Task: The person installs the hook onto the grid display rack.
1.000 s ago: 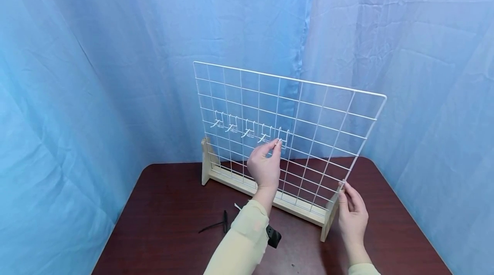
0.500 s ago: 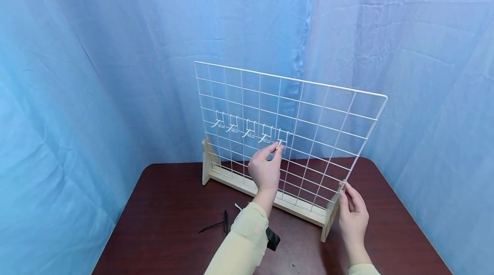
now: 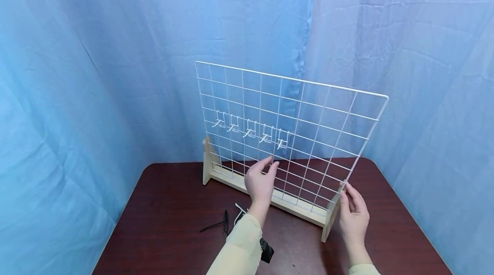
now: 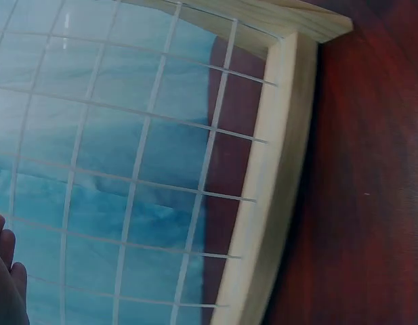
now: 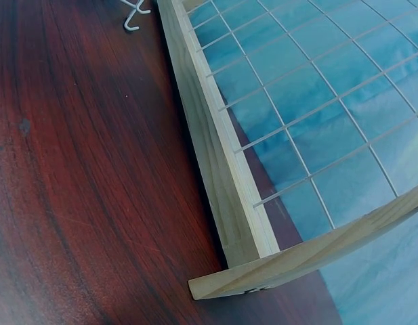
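A white wire grid panel (image 3: pixel 308 114) stands upright in a wooden base (image 3: pixel 297 210). Several white wire hooks (image 3: pixel 250 132) hang in a row along one of its bars. My left hand (image 3: pixel 260 180) is just below the rightmost hook (image 3: pixel 283 143), thumb and index finger apart with nothing between them. In the left wrist view, the fingertips (image 4: pixel 7 247) show at the left edge in front of the mesh. My right hand (image 3: pixel 354 217) pinches the panel's right side edge, right at the top of the wooden side support (image 3: pixel 330 217).
A dark red-brown table (image 3: pixel 170 210) lies beneath. Near my left forearm are a thin black strap-like item (image 3: pixel 225 222) and white wire pieces (image 3: pixel 238 208), partly hidden by the sleeve. Another view catches a white hook end (image 5: pixel 132 24) on the table. Blue curtains (image 3: pixel 154 52) surround the table.
My left hand has let go of the rightmost hook and moved down and slightly left; the hook stays hanging on the bar. My right hand keeps its place on the panel's edge.
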The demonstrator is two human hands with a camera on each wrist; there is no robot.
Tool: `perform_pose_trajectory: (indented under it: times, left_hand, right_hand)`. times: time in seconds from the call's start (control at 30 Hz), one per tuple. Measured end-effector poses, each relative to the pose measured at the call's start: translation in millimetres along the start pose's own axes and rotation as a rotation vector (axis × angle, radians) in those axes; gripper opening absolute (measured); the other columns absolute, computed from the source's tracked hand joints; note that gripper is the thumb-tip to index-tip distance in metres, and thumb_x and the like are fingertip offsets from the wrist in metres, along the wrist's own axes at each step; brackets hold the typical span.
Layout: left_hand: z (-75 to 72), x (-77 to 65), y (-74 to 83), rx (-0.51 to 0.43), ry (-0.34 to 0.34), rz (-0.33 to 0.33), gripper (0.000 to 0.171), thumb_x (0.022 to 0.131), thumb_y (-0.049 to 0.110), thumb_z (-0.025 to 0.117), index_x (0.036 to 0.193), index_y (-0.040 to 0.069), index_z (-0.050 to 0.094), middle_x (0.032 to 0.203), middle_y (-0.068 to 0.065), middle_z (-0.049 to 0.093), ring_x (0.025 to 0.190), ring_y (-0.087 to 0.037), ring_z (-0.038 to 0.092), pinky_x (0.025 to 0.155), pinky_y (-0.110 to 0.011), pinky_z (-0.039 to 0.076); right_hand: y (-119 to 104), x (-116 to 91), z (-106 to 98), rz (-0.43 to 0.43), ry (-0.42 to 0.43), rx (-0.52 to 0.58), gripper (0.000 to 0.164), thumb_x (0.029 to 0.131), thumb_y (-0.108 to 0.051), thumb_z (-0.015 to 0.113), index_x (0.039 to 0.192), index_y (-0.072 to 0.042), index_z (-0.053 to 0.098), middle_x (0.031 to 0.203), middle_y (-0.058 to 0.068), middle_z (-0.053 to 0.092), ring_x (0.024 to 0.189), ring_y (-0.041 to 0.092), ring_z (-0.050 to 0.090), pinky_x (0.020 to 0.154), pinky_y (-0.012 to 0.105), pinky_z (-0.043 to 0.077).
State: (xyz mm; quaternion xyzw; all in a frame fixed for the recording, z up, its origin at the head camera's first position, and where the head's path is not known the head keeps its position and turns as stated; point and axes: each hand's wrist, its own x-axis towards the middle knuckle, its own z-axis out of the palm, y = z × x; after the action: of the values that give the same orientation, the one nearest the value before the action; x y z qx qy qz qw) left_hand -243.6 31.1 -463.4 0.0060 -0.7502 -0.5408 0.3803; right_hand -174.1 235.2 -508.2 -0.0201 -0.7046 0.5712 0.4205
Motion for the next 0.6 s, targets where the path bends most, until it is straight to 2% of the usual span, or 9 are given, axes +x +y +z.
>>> perform_pose_trajectory:
  times: [0.23,0.6]
  left_hand:
    - [-4.3,-20.6,-27.6,0.017,-0.062,-0.044,0.019,0.079,0.016,0.084,0.096,0.011,0.080,0.089,0.004,0.076,0.089,-0.018,0.069,0.083,-0.034,0.053]
    - [-16.5,-48.0,-54.7,0.060,-0.102,-0.104,0.018,0.080,0.016,0.083,0.097,0.012,0.080,0.091,0.004,0.075,0.091,-0.018,0.069,0.082,-0.035,0.054]
  right_hand:
    - [0.2,0.2,-0.8,0.003,-0.006,0.005,0.032,0.095,0.010,0.056,0.126,0.009,0.062,0.122,0.014,0.066,0.106,-0.004,0.061,0.090,0.012,0.047]
    - [-1.6,-0.6,-0.5,0.013,-0.002,-0.004,0.032,0.095,0.009,0.057,0.127,0.007,0.062,0.121,0.011,0.066,0.107,-0.005,0.061,0.090,0.012,0.046]
